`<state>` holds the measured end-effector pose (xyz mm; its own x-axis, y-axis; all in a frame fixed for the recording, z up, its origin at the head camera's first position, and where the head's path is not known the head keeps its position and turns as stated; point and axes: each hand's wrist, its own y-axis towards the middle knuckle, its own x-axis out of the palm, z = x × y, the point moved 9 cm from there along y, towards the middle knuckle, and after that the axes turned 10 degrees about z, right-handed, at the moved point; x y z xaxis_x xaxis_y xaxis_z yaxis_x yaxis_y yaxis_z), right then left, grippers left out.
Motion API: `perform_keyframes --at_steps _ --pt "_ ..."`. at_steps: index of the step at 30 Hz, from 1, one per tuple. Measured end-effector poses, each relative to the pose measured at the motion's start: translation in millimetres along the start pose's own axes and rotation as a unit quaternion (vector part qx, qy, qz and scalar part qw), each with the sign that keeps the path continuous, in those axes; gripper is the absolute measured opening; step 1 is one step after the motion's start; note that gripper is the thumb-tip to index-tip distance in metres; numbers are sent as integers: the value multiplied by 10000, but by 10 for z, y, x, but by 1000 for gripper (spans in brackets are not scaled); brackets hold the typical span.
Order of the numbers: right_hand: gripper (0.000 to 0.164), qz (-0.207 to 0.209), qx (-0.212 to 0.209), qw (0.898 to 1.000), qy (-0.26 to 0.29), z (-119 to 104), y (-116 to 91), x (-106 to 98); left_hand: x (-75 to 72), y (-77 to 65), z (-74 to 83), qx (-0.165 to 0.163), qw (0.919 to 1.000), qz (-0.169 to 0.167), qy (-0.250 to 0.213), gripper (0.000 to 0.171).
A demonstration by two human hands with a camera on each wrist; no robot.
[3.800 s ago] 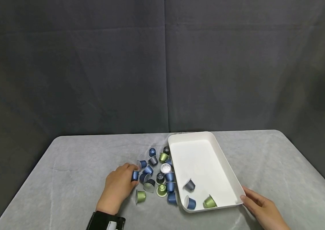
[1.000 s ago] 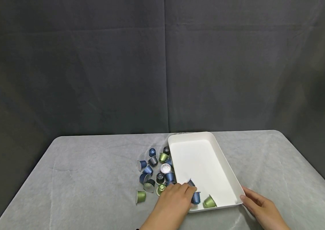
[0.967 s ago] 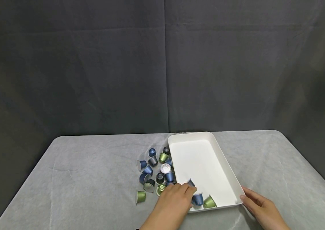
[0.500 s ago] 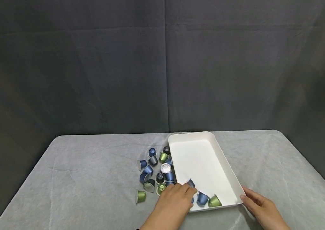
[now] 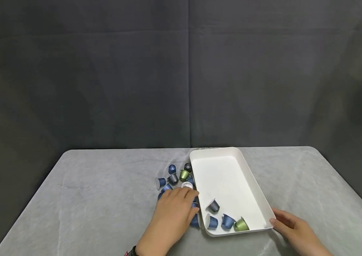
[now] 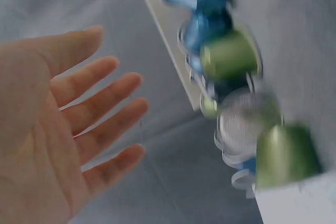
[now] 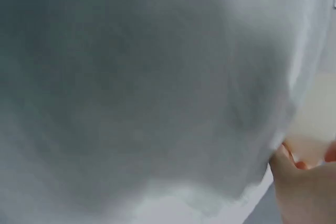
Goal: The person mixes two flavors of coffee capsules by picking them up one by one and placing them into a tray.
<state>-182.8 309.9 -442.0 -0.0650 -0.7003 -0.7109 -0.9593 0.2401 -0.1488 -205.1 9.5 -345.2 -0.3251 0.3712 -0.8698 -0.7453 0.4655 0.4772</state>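
Observation:
My left hand (image 5: pixel 173 213) is over the pile of coffee capsules left of the tray, hiding part of it. In the left wrist view, the left hand (image 6: pixel 79 114) has its fingers spread and holds nothing; several blurred capsules, among them a green capsule (image 6: pixel 286 156), lie apart from it. My right hand (image 5: pixel 297 229) pinches the near right corner of the white tray (image 5: pixel 225 170). Inside the tray's near end lie a dark grey capsule (image 5: pixel 213 206), a blue capsule (image 5: pixel 212 222), another blue capsule (image 5: pixel 227 222) and a green capsule (image 5: pixel 241 224).
Beyond my left hand, several capsules show, including a blue capsule (image 5: pixel 160 182), a dark grey capsule (image 5: pixel 173 178) and a green capsule (image 5: pixel 184 175). They lie on a grey cloth-covered table (image 5: pixel 110 185). A dark curtain (image 5: pixel 181 78) hangs behind.
My left hand carried a blue capsule into the tray and let it go, then moved back left over the pile. The green capsule in the tray shifted right. My right hand stayed at the corner.

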Motion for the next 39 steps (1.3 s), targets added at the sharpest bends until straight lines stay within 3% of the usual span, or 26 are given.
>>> perform_keyframes --at_steps 4,10,13,22,29,35,39 --pt "60 -94 -139 9998 -75 -37 21 -46 -47 -16 -199 -416 9989 -36 -199 39" --pt "62 -129 53 9998 102 -80 63 -37 -59 -72 -428 -886 9948 -258 -426 45" --pt "61 -18 94 9999 124 -122 97 -31 -16 -117 -528 -1113 9910 -479 -564 49" --pt "51 316 -313 9981 435 -243 112 -96 107 -209 -760 -1683 9762 -1182 -684 59" --pt "51 174 -400 9967 685 -291 187 -128 107 -230 -846 -1776 9741 -1202 -712 60" --pt "54 -123 -518 9980 327 -354 251 -155 139 -226 -863 -1686 9770 -1110 -684 55" --pt "48 -133 -789 9967 140 -409 288 -162 155 -211 -875 -1624 9794 -996 -673 41"
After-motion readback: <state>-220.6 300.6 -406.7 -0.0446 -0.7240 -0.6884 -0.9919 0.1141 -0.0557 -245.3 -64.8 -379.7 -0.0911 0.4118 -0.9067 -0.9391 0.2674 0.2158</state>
